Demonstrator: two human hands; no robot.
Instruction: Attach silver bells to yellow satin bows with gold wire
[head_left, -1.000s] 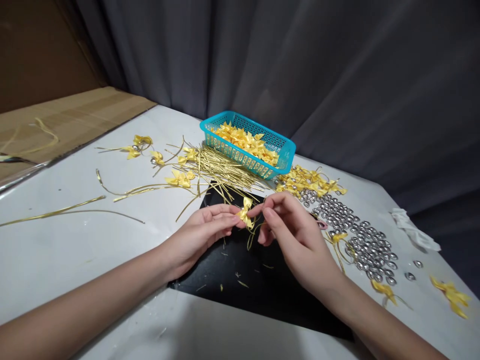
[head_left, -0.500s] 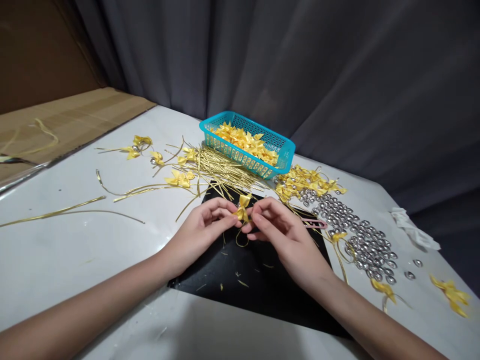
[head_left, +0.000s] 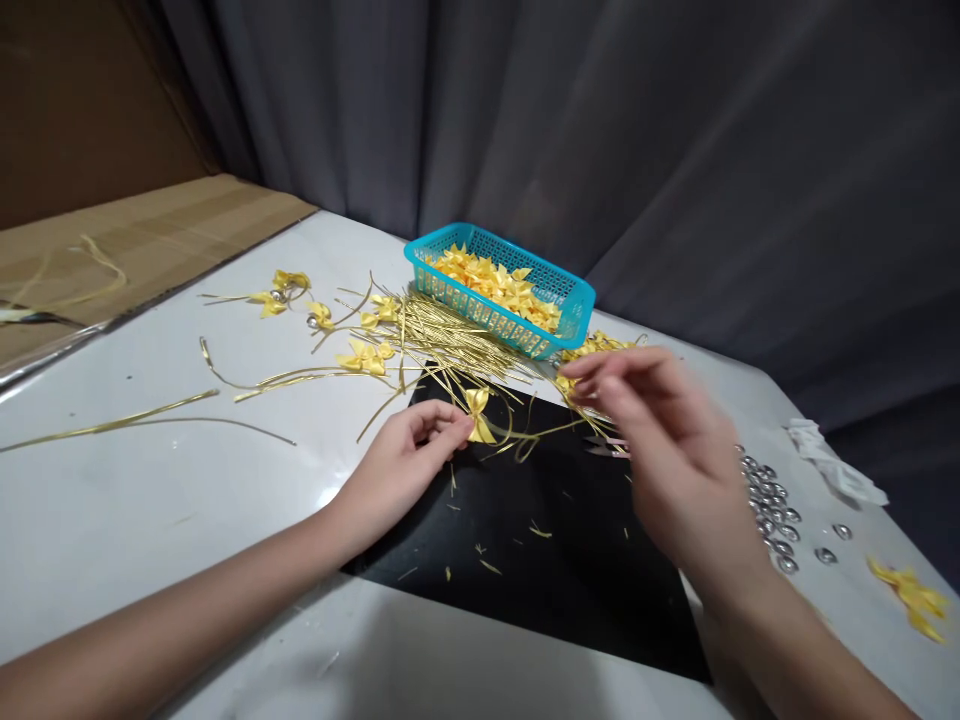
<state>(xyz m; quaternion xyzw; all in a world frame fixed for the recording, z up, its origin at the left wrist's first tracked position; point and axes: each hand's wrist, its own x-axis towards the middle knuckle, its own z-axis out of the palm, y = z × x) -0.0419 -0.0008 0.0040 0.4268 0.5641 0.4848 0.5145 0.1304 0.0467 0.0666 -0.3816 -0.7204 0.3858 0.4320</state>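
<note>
1. Pinching the yellow bow (head_left: 480, 415) between thumb and fingertips, your left hand (head_left: 415, 447) sits between eight and nine o'clock of it
2. Your right hand (head_left: 679, 470) is raised at about three o'clock from the bow, fingers loosely curled and blurred; you cannot tell whether they hold anything
3. Your bow is above the far part of the black mat (head_left: 540, 610), with thin gold cord (head_left: 534, 436) looping out toward three o'clock
4. Near your right fingers, at three o'clock from the bow, lie small scissors (head_left: 606, 447)
5. At twelve to one o'clock you have the blue basket (head_left: 577, 318) full of yellow bows, with a pile of gold cord lengths (head_left: 457, 340) along its near side
6. Toward four o'clock, partly behind your right hand, silver beads (head_left: 772, 510) lie scattered on the white table (head_left: 225, 510)
7. At six o'clock, small yellow scraps (head_left: 490, 567) dot your mat
</note>
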